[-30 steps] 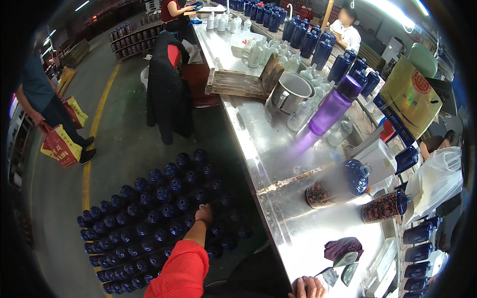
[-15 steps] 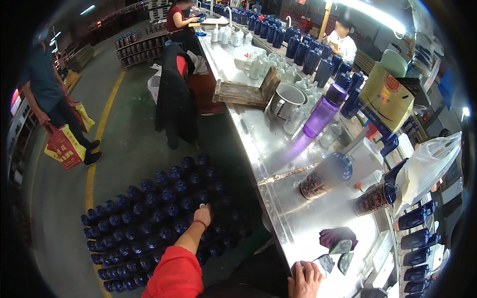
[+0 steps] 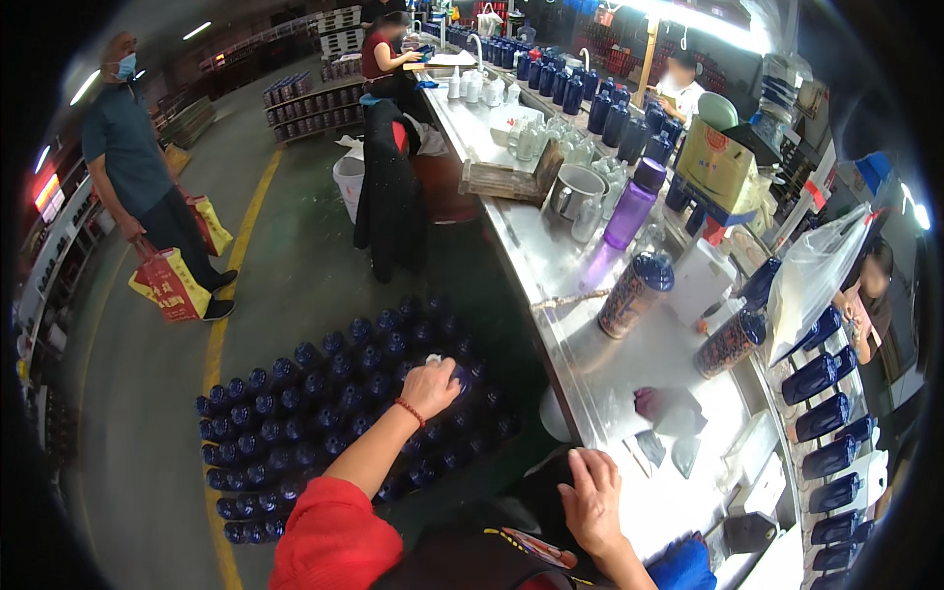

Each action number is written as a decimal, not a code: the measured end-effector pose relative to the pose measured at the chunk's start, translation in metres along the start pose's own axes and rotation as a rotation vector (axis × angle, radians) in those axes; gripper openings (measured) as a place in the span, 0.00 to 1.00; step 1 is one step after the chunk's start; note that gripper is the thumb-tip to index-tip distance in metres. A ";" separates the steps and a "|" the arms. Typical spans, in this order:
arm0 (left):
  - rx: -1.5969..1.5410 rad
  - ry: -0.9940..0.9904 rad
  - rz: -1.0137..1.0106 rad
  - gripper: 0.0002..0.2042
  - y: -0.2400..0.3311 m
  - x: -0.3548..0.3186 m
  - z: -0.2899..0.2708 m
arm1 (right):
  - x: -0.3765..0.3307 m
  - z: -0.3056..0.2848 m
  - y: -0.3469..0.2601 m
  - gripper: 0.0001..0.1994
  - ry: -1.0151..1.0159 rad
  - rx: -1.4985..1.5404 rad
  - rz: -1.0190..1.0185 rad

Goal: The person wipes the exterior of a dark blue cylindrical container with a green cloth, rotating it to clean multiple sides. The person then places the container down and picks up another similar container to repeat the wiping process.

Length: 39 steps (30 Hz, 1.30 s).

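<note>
Rows of dark blue glass bottles (image 3: 285, 428) stand packed together on the floor to my left. My left hand (image 3: 431, 382) is over their right part, its fingers closed around the top of one blue bottle (image 3: 461, 380). Something small and white shows at its fingertips. My right hand (image 3: 593, 501) is at the near edge of the metal workbench (image 3: 551, 261), fingers apart and slightly bent, holding nothing I can see. Near it on the bench lie a dark purple cloth (image 3: 661, 405) and a flat grey-green piece (image 3: 686, 454). Two patterned bottles, one nearer (image 3: 637, 295) and one further right (image 3: 730, 344), stand beyond.
Further up the bench are a purple drink bottle (image 3: 634, 206), a metal pot (image 3: 575, 192) and a wooden stand (image 3: 501, 181). Blue bottles (image 3: 824, 418) line the right side. A black-draped chair (image 3: 393, 197) stands beside the bench; a person with bags (image 3: 138, 167) stands left.
My left hand has come up from among the bottles, gripping one by its top. The right hand has lifted from the bench edge. My view has shifted, and a person appears at the right.
</note>
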<state>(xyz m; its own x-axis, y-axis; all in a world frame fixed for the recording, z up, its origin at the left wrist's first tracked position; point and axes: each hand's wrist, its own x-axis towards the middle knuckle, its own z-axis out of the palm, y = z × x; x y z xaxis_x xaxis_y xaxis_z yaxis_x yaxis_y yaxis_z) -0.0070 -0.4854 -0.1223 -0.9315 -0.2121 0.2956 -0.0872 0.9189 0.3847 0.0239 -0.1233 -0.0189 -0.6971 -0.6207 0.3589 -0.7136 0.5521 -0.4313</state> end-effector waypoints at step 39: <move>-0.954 -0.105 0.129 0.07 0.158 -0.055 -0.161 | -0.090 -0.016 -0.023 0.32 -0.104 1.519 0.683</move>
<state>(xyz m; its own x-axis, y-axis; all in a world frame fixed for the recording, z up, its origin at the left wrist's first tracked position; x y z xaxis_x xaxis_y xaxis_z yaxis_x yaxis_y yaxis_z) 0.0875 -0.3818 0.0631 -0.9447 -0.0548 0.3232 0.2981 0.2672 0.9164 0.1017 -0.0711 -0.0277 -0.7795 -0.5756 -0.2471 0.4548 -0.2488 -0.8551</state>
